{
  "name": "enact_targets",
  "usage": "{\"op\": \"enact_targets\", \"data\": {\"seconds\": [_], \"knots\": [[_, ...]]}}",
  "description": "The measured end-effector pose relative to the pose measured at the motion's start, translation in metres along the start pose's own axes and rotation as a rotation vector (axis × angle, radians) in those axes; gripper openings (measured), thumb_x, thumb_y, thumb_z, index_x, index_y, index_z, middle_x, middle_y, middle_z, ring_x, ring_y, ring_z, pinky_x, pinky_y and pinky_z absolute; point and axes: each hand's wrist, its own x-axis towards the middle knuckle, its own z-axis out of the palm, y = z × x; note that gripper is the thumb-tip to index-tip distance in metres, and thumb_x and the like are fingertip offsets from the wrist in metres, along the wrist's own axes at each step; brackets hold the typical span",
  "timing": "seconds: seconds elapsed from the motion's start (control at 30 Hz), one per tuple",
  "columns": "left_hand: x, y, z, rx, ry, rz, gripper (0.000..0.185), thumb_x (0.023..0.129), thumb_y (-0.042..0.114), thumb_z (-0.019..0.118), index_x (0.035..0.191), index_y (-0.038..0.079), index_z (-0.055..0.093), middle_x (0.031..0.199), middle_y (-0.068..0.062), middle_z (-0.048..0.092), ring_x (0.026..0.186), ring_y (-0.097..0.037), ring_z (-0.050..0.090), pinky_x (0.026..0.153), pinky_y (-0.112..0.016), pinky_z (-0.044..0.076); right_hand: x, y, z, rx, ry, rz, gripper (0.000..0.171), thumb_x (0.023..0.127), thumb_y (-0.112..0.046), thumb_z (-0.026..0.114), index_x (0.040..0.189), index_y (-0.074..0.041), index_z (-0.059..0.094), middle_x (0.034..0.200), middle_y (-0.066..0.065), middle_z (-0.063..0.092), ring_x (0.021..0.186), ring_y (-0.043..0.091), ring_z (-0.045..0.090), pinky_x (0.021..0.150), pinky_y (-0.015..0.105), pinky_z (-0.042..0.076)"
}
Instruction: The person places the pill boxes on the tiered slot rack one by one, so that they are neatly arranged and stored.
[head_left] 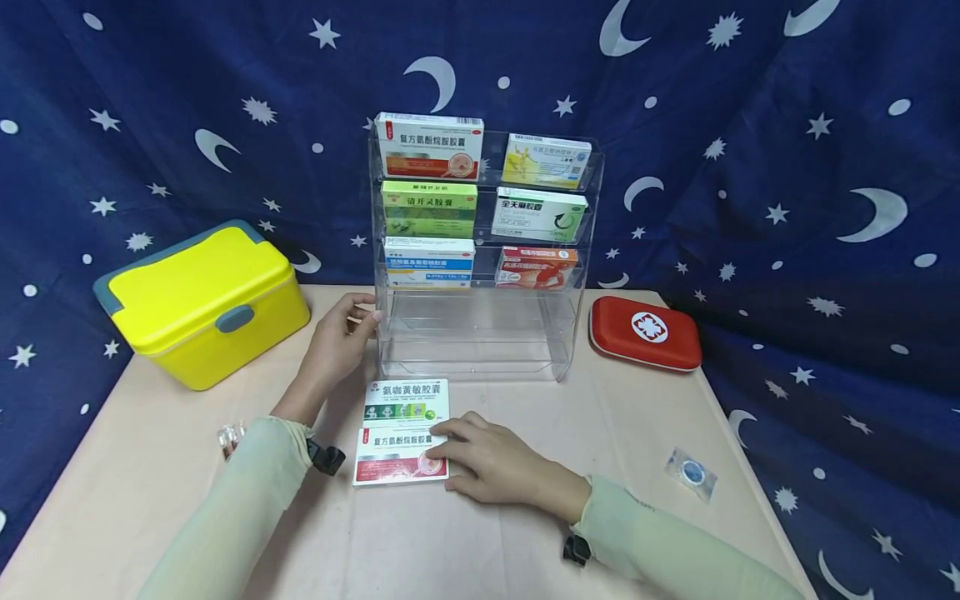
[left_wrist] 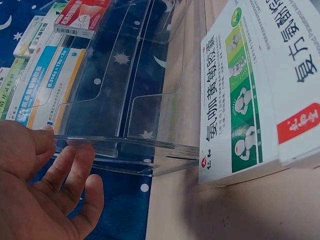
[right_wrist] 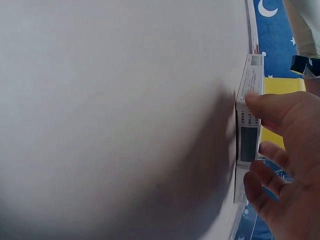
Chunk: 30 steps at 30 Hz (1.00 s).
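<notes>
A clear acrylic display rack (head_left: pixel 480 333) stands on the table with several medicine boxes on its upper tiers. My left hand (head_left: pixel 339 337) pinches the rack's left side wall, thumb on one side and fingers on the other in the left wrist view. In front of the rack lie a white medicine box with a green strip (head_left: pixel 407 402) and, nearer me, a white-and-red medicine box (head_left: pixel 397 457). My right hand (head_left: pixel 498 462) holds the white-and-red box at its right end. The thumb (right_wrist: pixel 260 104) touches its near side in the right wrist view.
A yellow storage box (head_left: pixel 217 300) with a grey-blue latch stands at the left. At the right are a red zip case (head_left: pixel 645 333) and a small clear packet with a blue roll (head_left: pixel 692 473). A small clear item (head_left: pixel 231 437) lies beside my left sleeve.
</notes>
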Motion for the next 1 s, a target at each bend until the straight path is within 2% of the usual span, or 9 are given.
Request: {"op": "enact_targets", "data": {"seconds": [0.27, 0.43, 0.63, 0.8, 0.9, 1.0], "knots": [[0.0, 0.0, -0.001, 0.005, 0.012, 0.015, 0.041, 0.105, 0.035, 0.058, 0.142, 0.017, 0.052, 0.118, -0.01, 0.062, 0.098, -0.029, 0.06, 0.078, -0.041, 0.049, -0.006, -0.004, 0.005, -0.027, 0.069, -0.013, 0.037, 0.092, -0.027, 0.072, 0.128, -0.026, 0.071, 0.144, -0.001, 0.057, 0.116, 0.011, 0.054, 0.086, 0.028, 0.051], [0.0, 0.0, -0.001, -0.006, 0.004, 0.003, 0.041, 0.105, 0.035, 0.057, 0.142, 0.017, 0.052, 0.118, -0.01, 0.062, 0.102, -0.035, 0.061, 0.079, -0.041, 0.049, -0.012, -0.008, 0.006, -0.043, 0.106, -0.007, 0.037, 0.089, -0.024, 0.072, 0.126, -0.026, 0.072, 0.142, -0.003, 0.059, 0.106, 0.01, 0.057, 0.081, 0.026, 0.05], [-0.001, 0.001, -0.001, -0.003, -0.01, -0.008, 0.042, 0.105, 0.035, 0.057, 0.142, 0.017, 0.051, 0.119, -0.009, 0.061, 0.105, -0.038, 0.061, 0.08, -0.041, 0.048, -0.026, -0.015, 0.004, -0.06, 0.097, -0.007, 0.038, 0.089, -0.024, 0.072, 0.127, -0.027, 0.072, 0.143, -0.004, 0.058, 0.104, 0.01, 0.057, 0.081, 0.028, 0.05], [-0.002, 0.002, -0.003, 0.013, -0.005, -0.007, 0.042, 0.106, 0.036, 0.056, 0.143, 0.017, 0.051, 0.12, -0.009, 0.061, 0.102, -0.031, 0.06, 0.081, -0.041, 0.049, -0.034, -0.017, 0.003, -0.037, 0.094, -0.013, 0.038, 0.091, -0.029, 0.074, 0.128, -0.025, 0.071, 0.144, -0.003, 0.057, 0.109, 0.011, 0.056, 0.084, 0.029, 0.05], [-0.002, 0.001, -0.004, 0.008, -0.007, -0.004, 0.042, 0.106, 0.036, 0.056, 0.143, 0.017, 0.051, 0.12, -0.01, 0.061, 0.101, -0.03, 0.06, 0.081, -0.041, 0.049, -0.033, -0.017, 0.004, 0.039, 0.112, 0.047, 0.036, 0.093, -0.035, 0.073, 0.128, -0.023, 0.07, 0.142, -0.004, 0.058, 0.115, 0.01, 0.054, 0.089, 0.029, 0.049], [-0.001, 0.0, -0.003, -0.002, -0.014, -0.004, 0.043, 0.105, 0.036, 0.057, 0.143, 0.016, 0.051, 0.119, -0.01, 0.061, 0.103, -0.033, 0.063, 0.08, -0.041, 0.05, -0.029, -0.016, 0.006, 0.149, 0.147, 0.169, 0.038, 0.094, -0.037, 0.072, 0.128, -0.022, 0.067, 0.136, -0.008, 0.059, 0.118, 0.006, 0.052, 0.092, 0.03, 0.049]]}}
